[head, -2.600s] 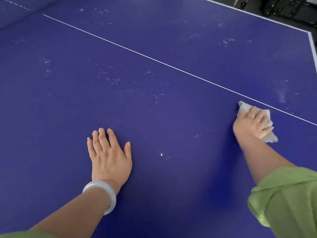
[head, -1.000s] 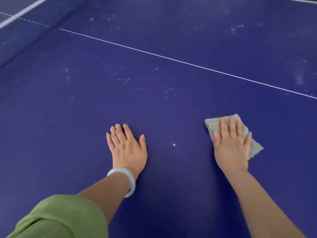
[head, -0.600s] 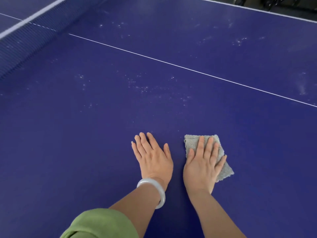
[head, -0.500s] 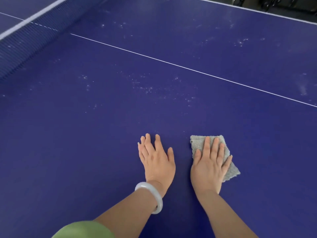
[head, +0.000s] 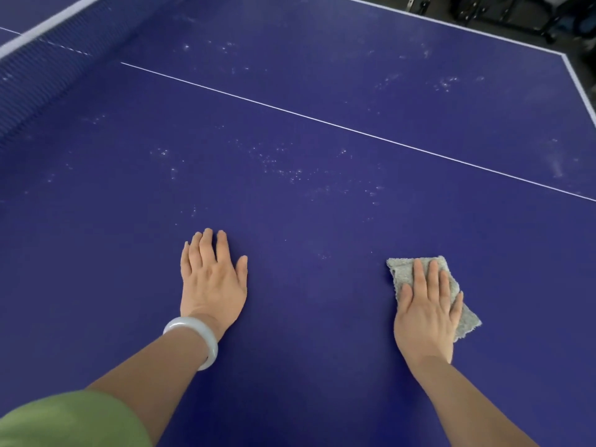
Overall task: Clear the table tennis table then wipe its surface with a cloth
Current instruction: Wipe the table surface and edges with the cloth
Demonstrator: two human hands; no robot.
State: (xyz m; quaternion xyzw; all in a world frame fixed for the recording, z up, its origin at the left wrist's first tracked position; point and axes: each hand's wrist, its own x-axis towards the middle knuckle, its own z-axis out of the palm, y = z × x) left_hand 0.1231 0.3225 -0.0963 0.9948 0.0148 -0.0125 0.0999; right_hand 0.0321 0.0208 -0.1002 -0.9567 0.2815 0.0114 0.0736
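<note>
Pressing down on the cloth (head: 400, 273) with the right hand (head: 425, 317), palm flat, fingers straight and close together, nothing pinched. Grey and fuzzy, that cloth, lying flat on the surface (head: 306, 366) toward the near right, poking out past the fingertips at the top and past the little-finger side at the lower right.

Over to the left hand (head: 213, 285): flat on bare surface, palm down, fingers straight and side by side, thumb out a little, holding nothing. Well apart from the right hand, both pointing away from the body. White bangle (head: 193, 323) on the left wrist, green sleeve (head: 64, 421) in the bottom left corner.

Farther out, pale specks (head: 283, 171) scattered on the blue beyond both hands, with more across the thin white line (head: 322, 121) running diagonally through the middle. Net (head: 42, 82) at the far left, white-taped along its top. White border (head: 578, 83) at the far right corner, dark gear (head: 483, 11) on the floor beyond it, too dim to make out.
</note>
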